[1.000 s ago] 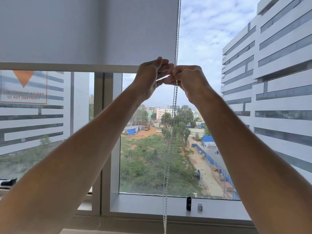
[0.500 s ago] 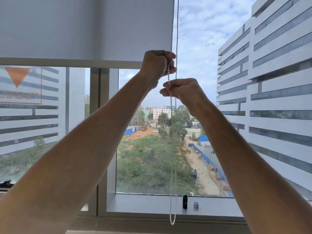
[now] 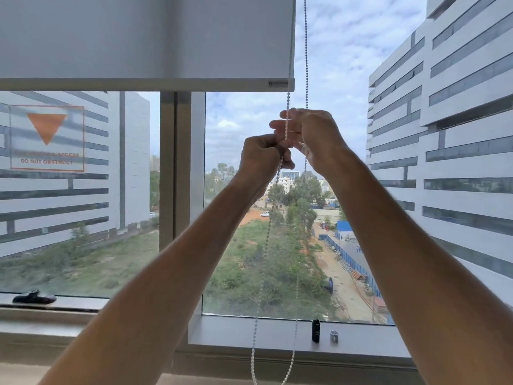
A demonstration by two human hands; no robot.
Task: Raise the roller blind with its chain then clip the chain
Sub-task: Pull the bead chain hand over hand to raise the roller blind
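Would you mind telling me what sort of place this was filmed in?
Probably an upper-floor office: a roller blind hangs over a large window, a "do not obstruct" access sticker is on the glass, and multi-storey blocks stand outside.

Both hands [image 3: 261, 155] [image 3: 311, 134] gripping bead chain [image 3: 268, 234], blind [image 3: 144, 40] half-raised

Bright overcast daylight through the window [image 3: 333, 190], backlit forearms in soft shade, blurred orange sign [image 3: 47, 138] at left, wide-angle bowing of buildings at frame edges
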